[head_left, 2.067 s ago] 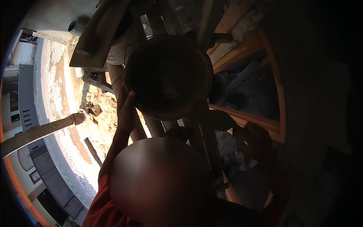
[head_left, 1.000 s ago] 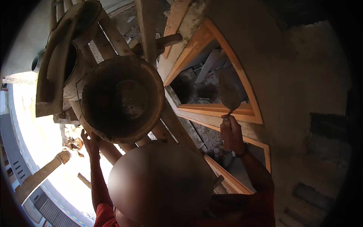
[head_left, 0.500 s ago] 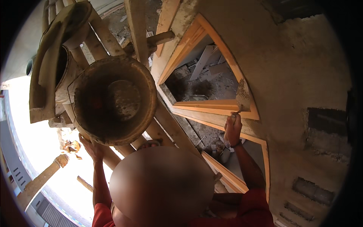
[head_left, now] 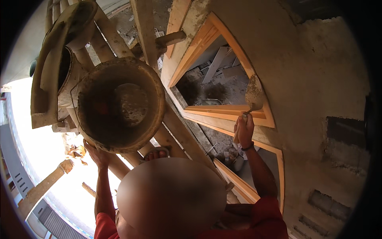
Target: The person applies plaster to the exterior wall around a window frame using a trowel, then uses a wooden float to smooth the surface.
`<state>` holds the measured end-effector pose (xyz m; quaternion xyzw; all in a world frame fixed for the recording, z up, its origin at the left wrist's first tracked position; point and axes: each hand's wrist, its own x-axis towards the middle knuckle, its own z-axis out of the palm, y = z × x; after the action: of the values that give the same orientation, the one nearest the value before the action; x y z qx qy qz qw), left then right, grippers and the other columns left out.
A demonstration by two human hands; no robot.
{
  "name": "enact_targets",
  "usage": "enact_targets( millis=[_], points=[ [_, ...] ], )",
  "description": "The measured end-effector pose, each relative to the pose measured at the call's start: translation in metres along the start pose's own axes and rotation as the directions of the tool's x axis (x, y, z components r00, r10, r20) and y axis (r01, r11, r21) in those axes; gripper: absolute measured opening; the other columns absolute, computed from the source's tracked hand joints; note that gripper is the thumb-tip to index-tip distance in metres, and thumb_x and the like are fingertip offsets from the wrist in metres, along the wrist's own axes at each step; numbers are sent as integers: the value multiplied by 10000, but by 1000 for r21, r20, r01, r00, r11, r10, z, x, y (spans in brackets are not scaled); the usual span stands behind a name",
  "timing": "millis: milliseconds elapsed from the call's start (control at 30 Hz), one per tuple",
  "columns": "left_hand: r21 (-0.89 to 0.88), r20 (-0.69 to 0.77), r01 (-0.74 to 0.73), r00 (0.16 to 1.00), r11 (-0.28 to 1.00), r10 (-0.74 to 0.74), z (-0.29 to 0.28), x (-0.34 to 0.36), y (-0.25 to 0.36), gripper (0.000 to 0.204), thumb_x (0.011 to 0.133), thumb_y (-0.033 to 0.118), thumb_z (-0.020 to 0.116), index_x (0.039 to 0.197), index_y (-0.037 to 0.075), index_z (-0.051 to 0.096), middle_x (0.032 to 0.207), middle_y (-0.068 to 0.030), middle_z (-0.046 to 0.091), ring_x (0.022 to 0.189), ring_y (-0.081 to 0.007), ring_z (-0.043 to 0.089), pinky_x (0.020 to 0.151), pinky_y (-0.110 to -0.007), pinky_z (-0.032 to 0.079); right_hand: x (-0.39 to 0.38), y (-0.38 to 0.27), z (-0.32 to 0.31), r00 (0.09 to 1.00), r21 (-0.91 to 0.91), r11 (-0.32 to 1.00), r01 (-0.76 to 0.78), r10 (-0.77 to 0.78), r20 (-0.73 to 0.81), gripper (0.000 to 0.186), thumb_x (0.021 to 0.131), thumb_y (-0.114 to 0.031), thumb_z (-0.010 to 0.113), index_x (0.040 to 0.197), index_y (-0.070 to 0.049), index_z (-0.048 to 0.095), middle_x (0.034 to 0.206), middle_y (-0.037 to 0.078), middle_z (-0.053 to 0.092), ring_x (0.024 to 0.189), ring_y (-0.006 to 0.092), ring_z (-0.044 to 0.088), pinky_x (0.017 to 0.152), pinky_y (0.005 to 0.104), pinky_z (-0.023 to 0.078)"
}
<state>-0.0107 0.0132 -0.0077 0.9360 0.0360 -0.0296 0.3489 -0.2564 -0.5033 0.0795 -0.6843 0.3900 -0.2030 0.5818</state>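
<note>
My right hand [head_left: 244,129] is wrapped round the wooden handle of a trowel [head_left: 254,93]. Its mortar-smeared blade lies over the right corner of a light wooden window frame [head_left: 238,55], beside the plastered wall [head_left: 306,79]. Whether the blade touches the wall, I cannot tell. On the left, a large mortar-crusted bucket [head_left: 153,115] stands on wooden planks, with a little wet mix at its bottom. My left hand [head_left: 96,154] lies against the near left side of the bucket and a plank, its fingers stretched out and partly hidden.
More buckets [head_left: 65,75] stand at the far left, behind a timber piece [head_left: 39,91]. Gaps split the scaffold planks [head_left: 175,129]. An upright post [head_left: 144,32] rises beyond the bucket. Rubble and boards [head_left: 217,65] lie below the window opening. Bright ground shows at left.
My right hand has moved slightly up and left, and the trowel's blade has turned to show more of its face. My left hand stays by the bucket.
</note>
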Motion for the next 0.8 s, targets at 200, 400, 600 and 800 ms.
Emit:
enact_targets(
  millis=[200,400,600,800],
  points=[
    [-29,-38,0,999,1000,-2,4,4,-13,896,911,604,486,1471,-37,205,1446,-300,340,1335,-450,353,1103,-498,297,7,1,2,999,-20,999,29,-28,44,242,977,-180,559,1148,-20,499,717,22,520,522,82,493,469,251,436],
    [-2,-1,36,999,999,-36,1,2,-3,852,931,579,470,1465,-36,220,1441,-288,347,1327,-449,363,1101,-495,301,22,-4,12,999,21,1000,17,-18,37,276,986,-223,555,1154,-11,499,728,23,514,527,79,493,462,252,431],
    [-10,-32,-13,999,1000,13,3,1,-6,786,949,500,435,1460,-58,224,1436,-260,330,1332,-391,366,1097,-461,307,18,-5,13,996,-43,996,76,-73,56,234,980,-175,550,1134,-2,517,705,21,517,505,80,489,449,252,422],
    [-10,-8,-43,999,999,43,0,4,-13,909,907,629,476,1470,-32,208,1435,-284,348,1331,-450,355,1097,-495,305,36,-10,30,999,-1,1000,29,-29,43,226,976,-154,547,1142,-4,513,687,19,507,499,81,483,446,249,417]
  ],
)
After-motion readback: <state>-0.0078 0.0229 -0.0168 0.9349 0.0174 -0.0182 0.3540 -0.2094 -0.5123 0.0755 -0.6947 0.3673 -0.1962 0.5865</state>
